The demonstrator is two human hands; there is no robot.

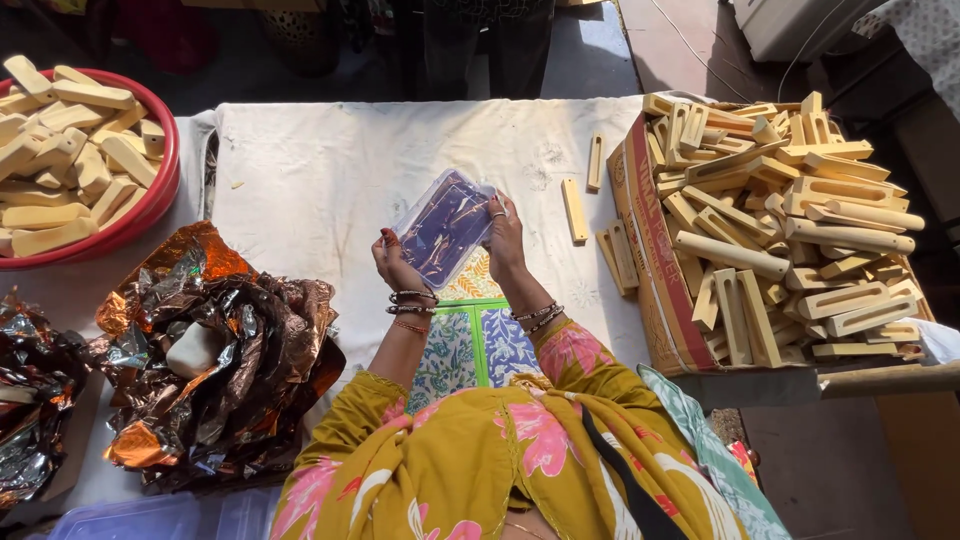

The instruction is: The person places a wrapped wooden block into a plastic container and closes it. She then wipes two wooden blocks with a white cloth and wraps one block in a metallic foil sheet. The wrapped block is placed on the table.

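- Sunlit white cloth [330, 170] covers the worktop, seen from above, with dark floor beyond its far edge.
- Left hand [397, 262] grips the near left corner of a clear plastic packet [445, 225] with a purple sheet inside; fingers curled onto it, bangles on the wrist.
- Right hand [505, 238] clasps the packet's right edge, a ring showing on one finger, bangles on this wrist too.
- Packet sits tilted between both hands, lifted above the cloth, its long side running up and to the right.
- Just under the hands lies a patterned fabric [475, 340] in green, blue and yellow, partly hidden by the forearms.
- Right of the right hand, three loose wooden pieces [575, 210] lie on the cloth, pale and slotted.
- Further right stands a cardboard box [650, 270] heaped with many more of the same wooden pieces.
- Left of the left hand, near the worktop's front, is a crumpled heap of copper foil [225, 350] with a small white block [193, 350] resting in it.
- More crumpled foil [30, 400] lies at the far left edge.
- Beyond that, up and to the left, a red basin [160, 195] is filled with pale wooden sticks.
- Yellow floral sleeves [450, 460] fill the bottom of the view.
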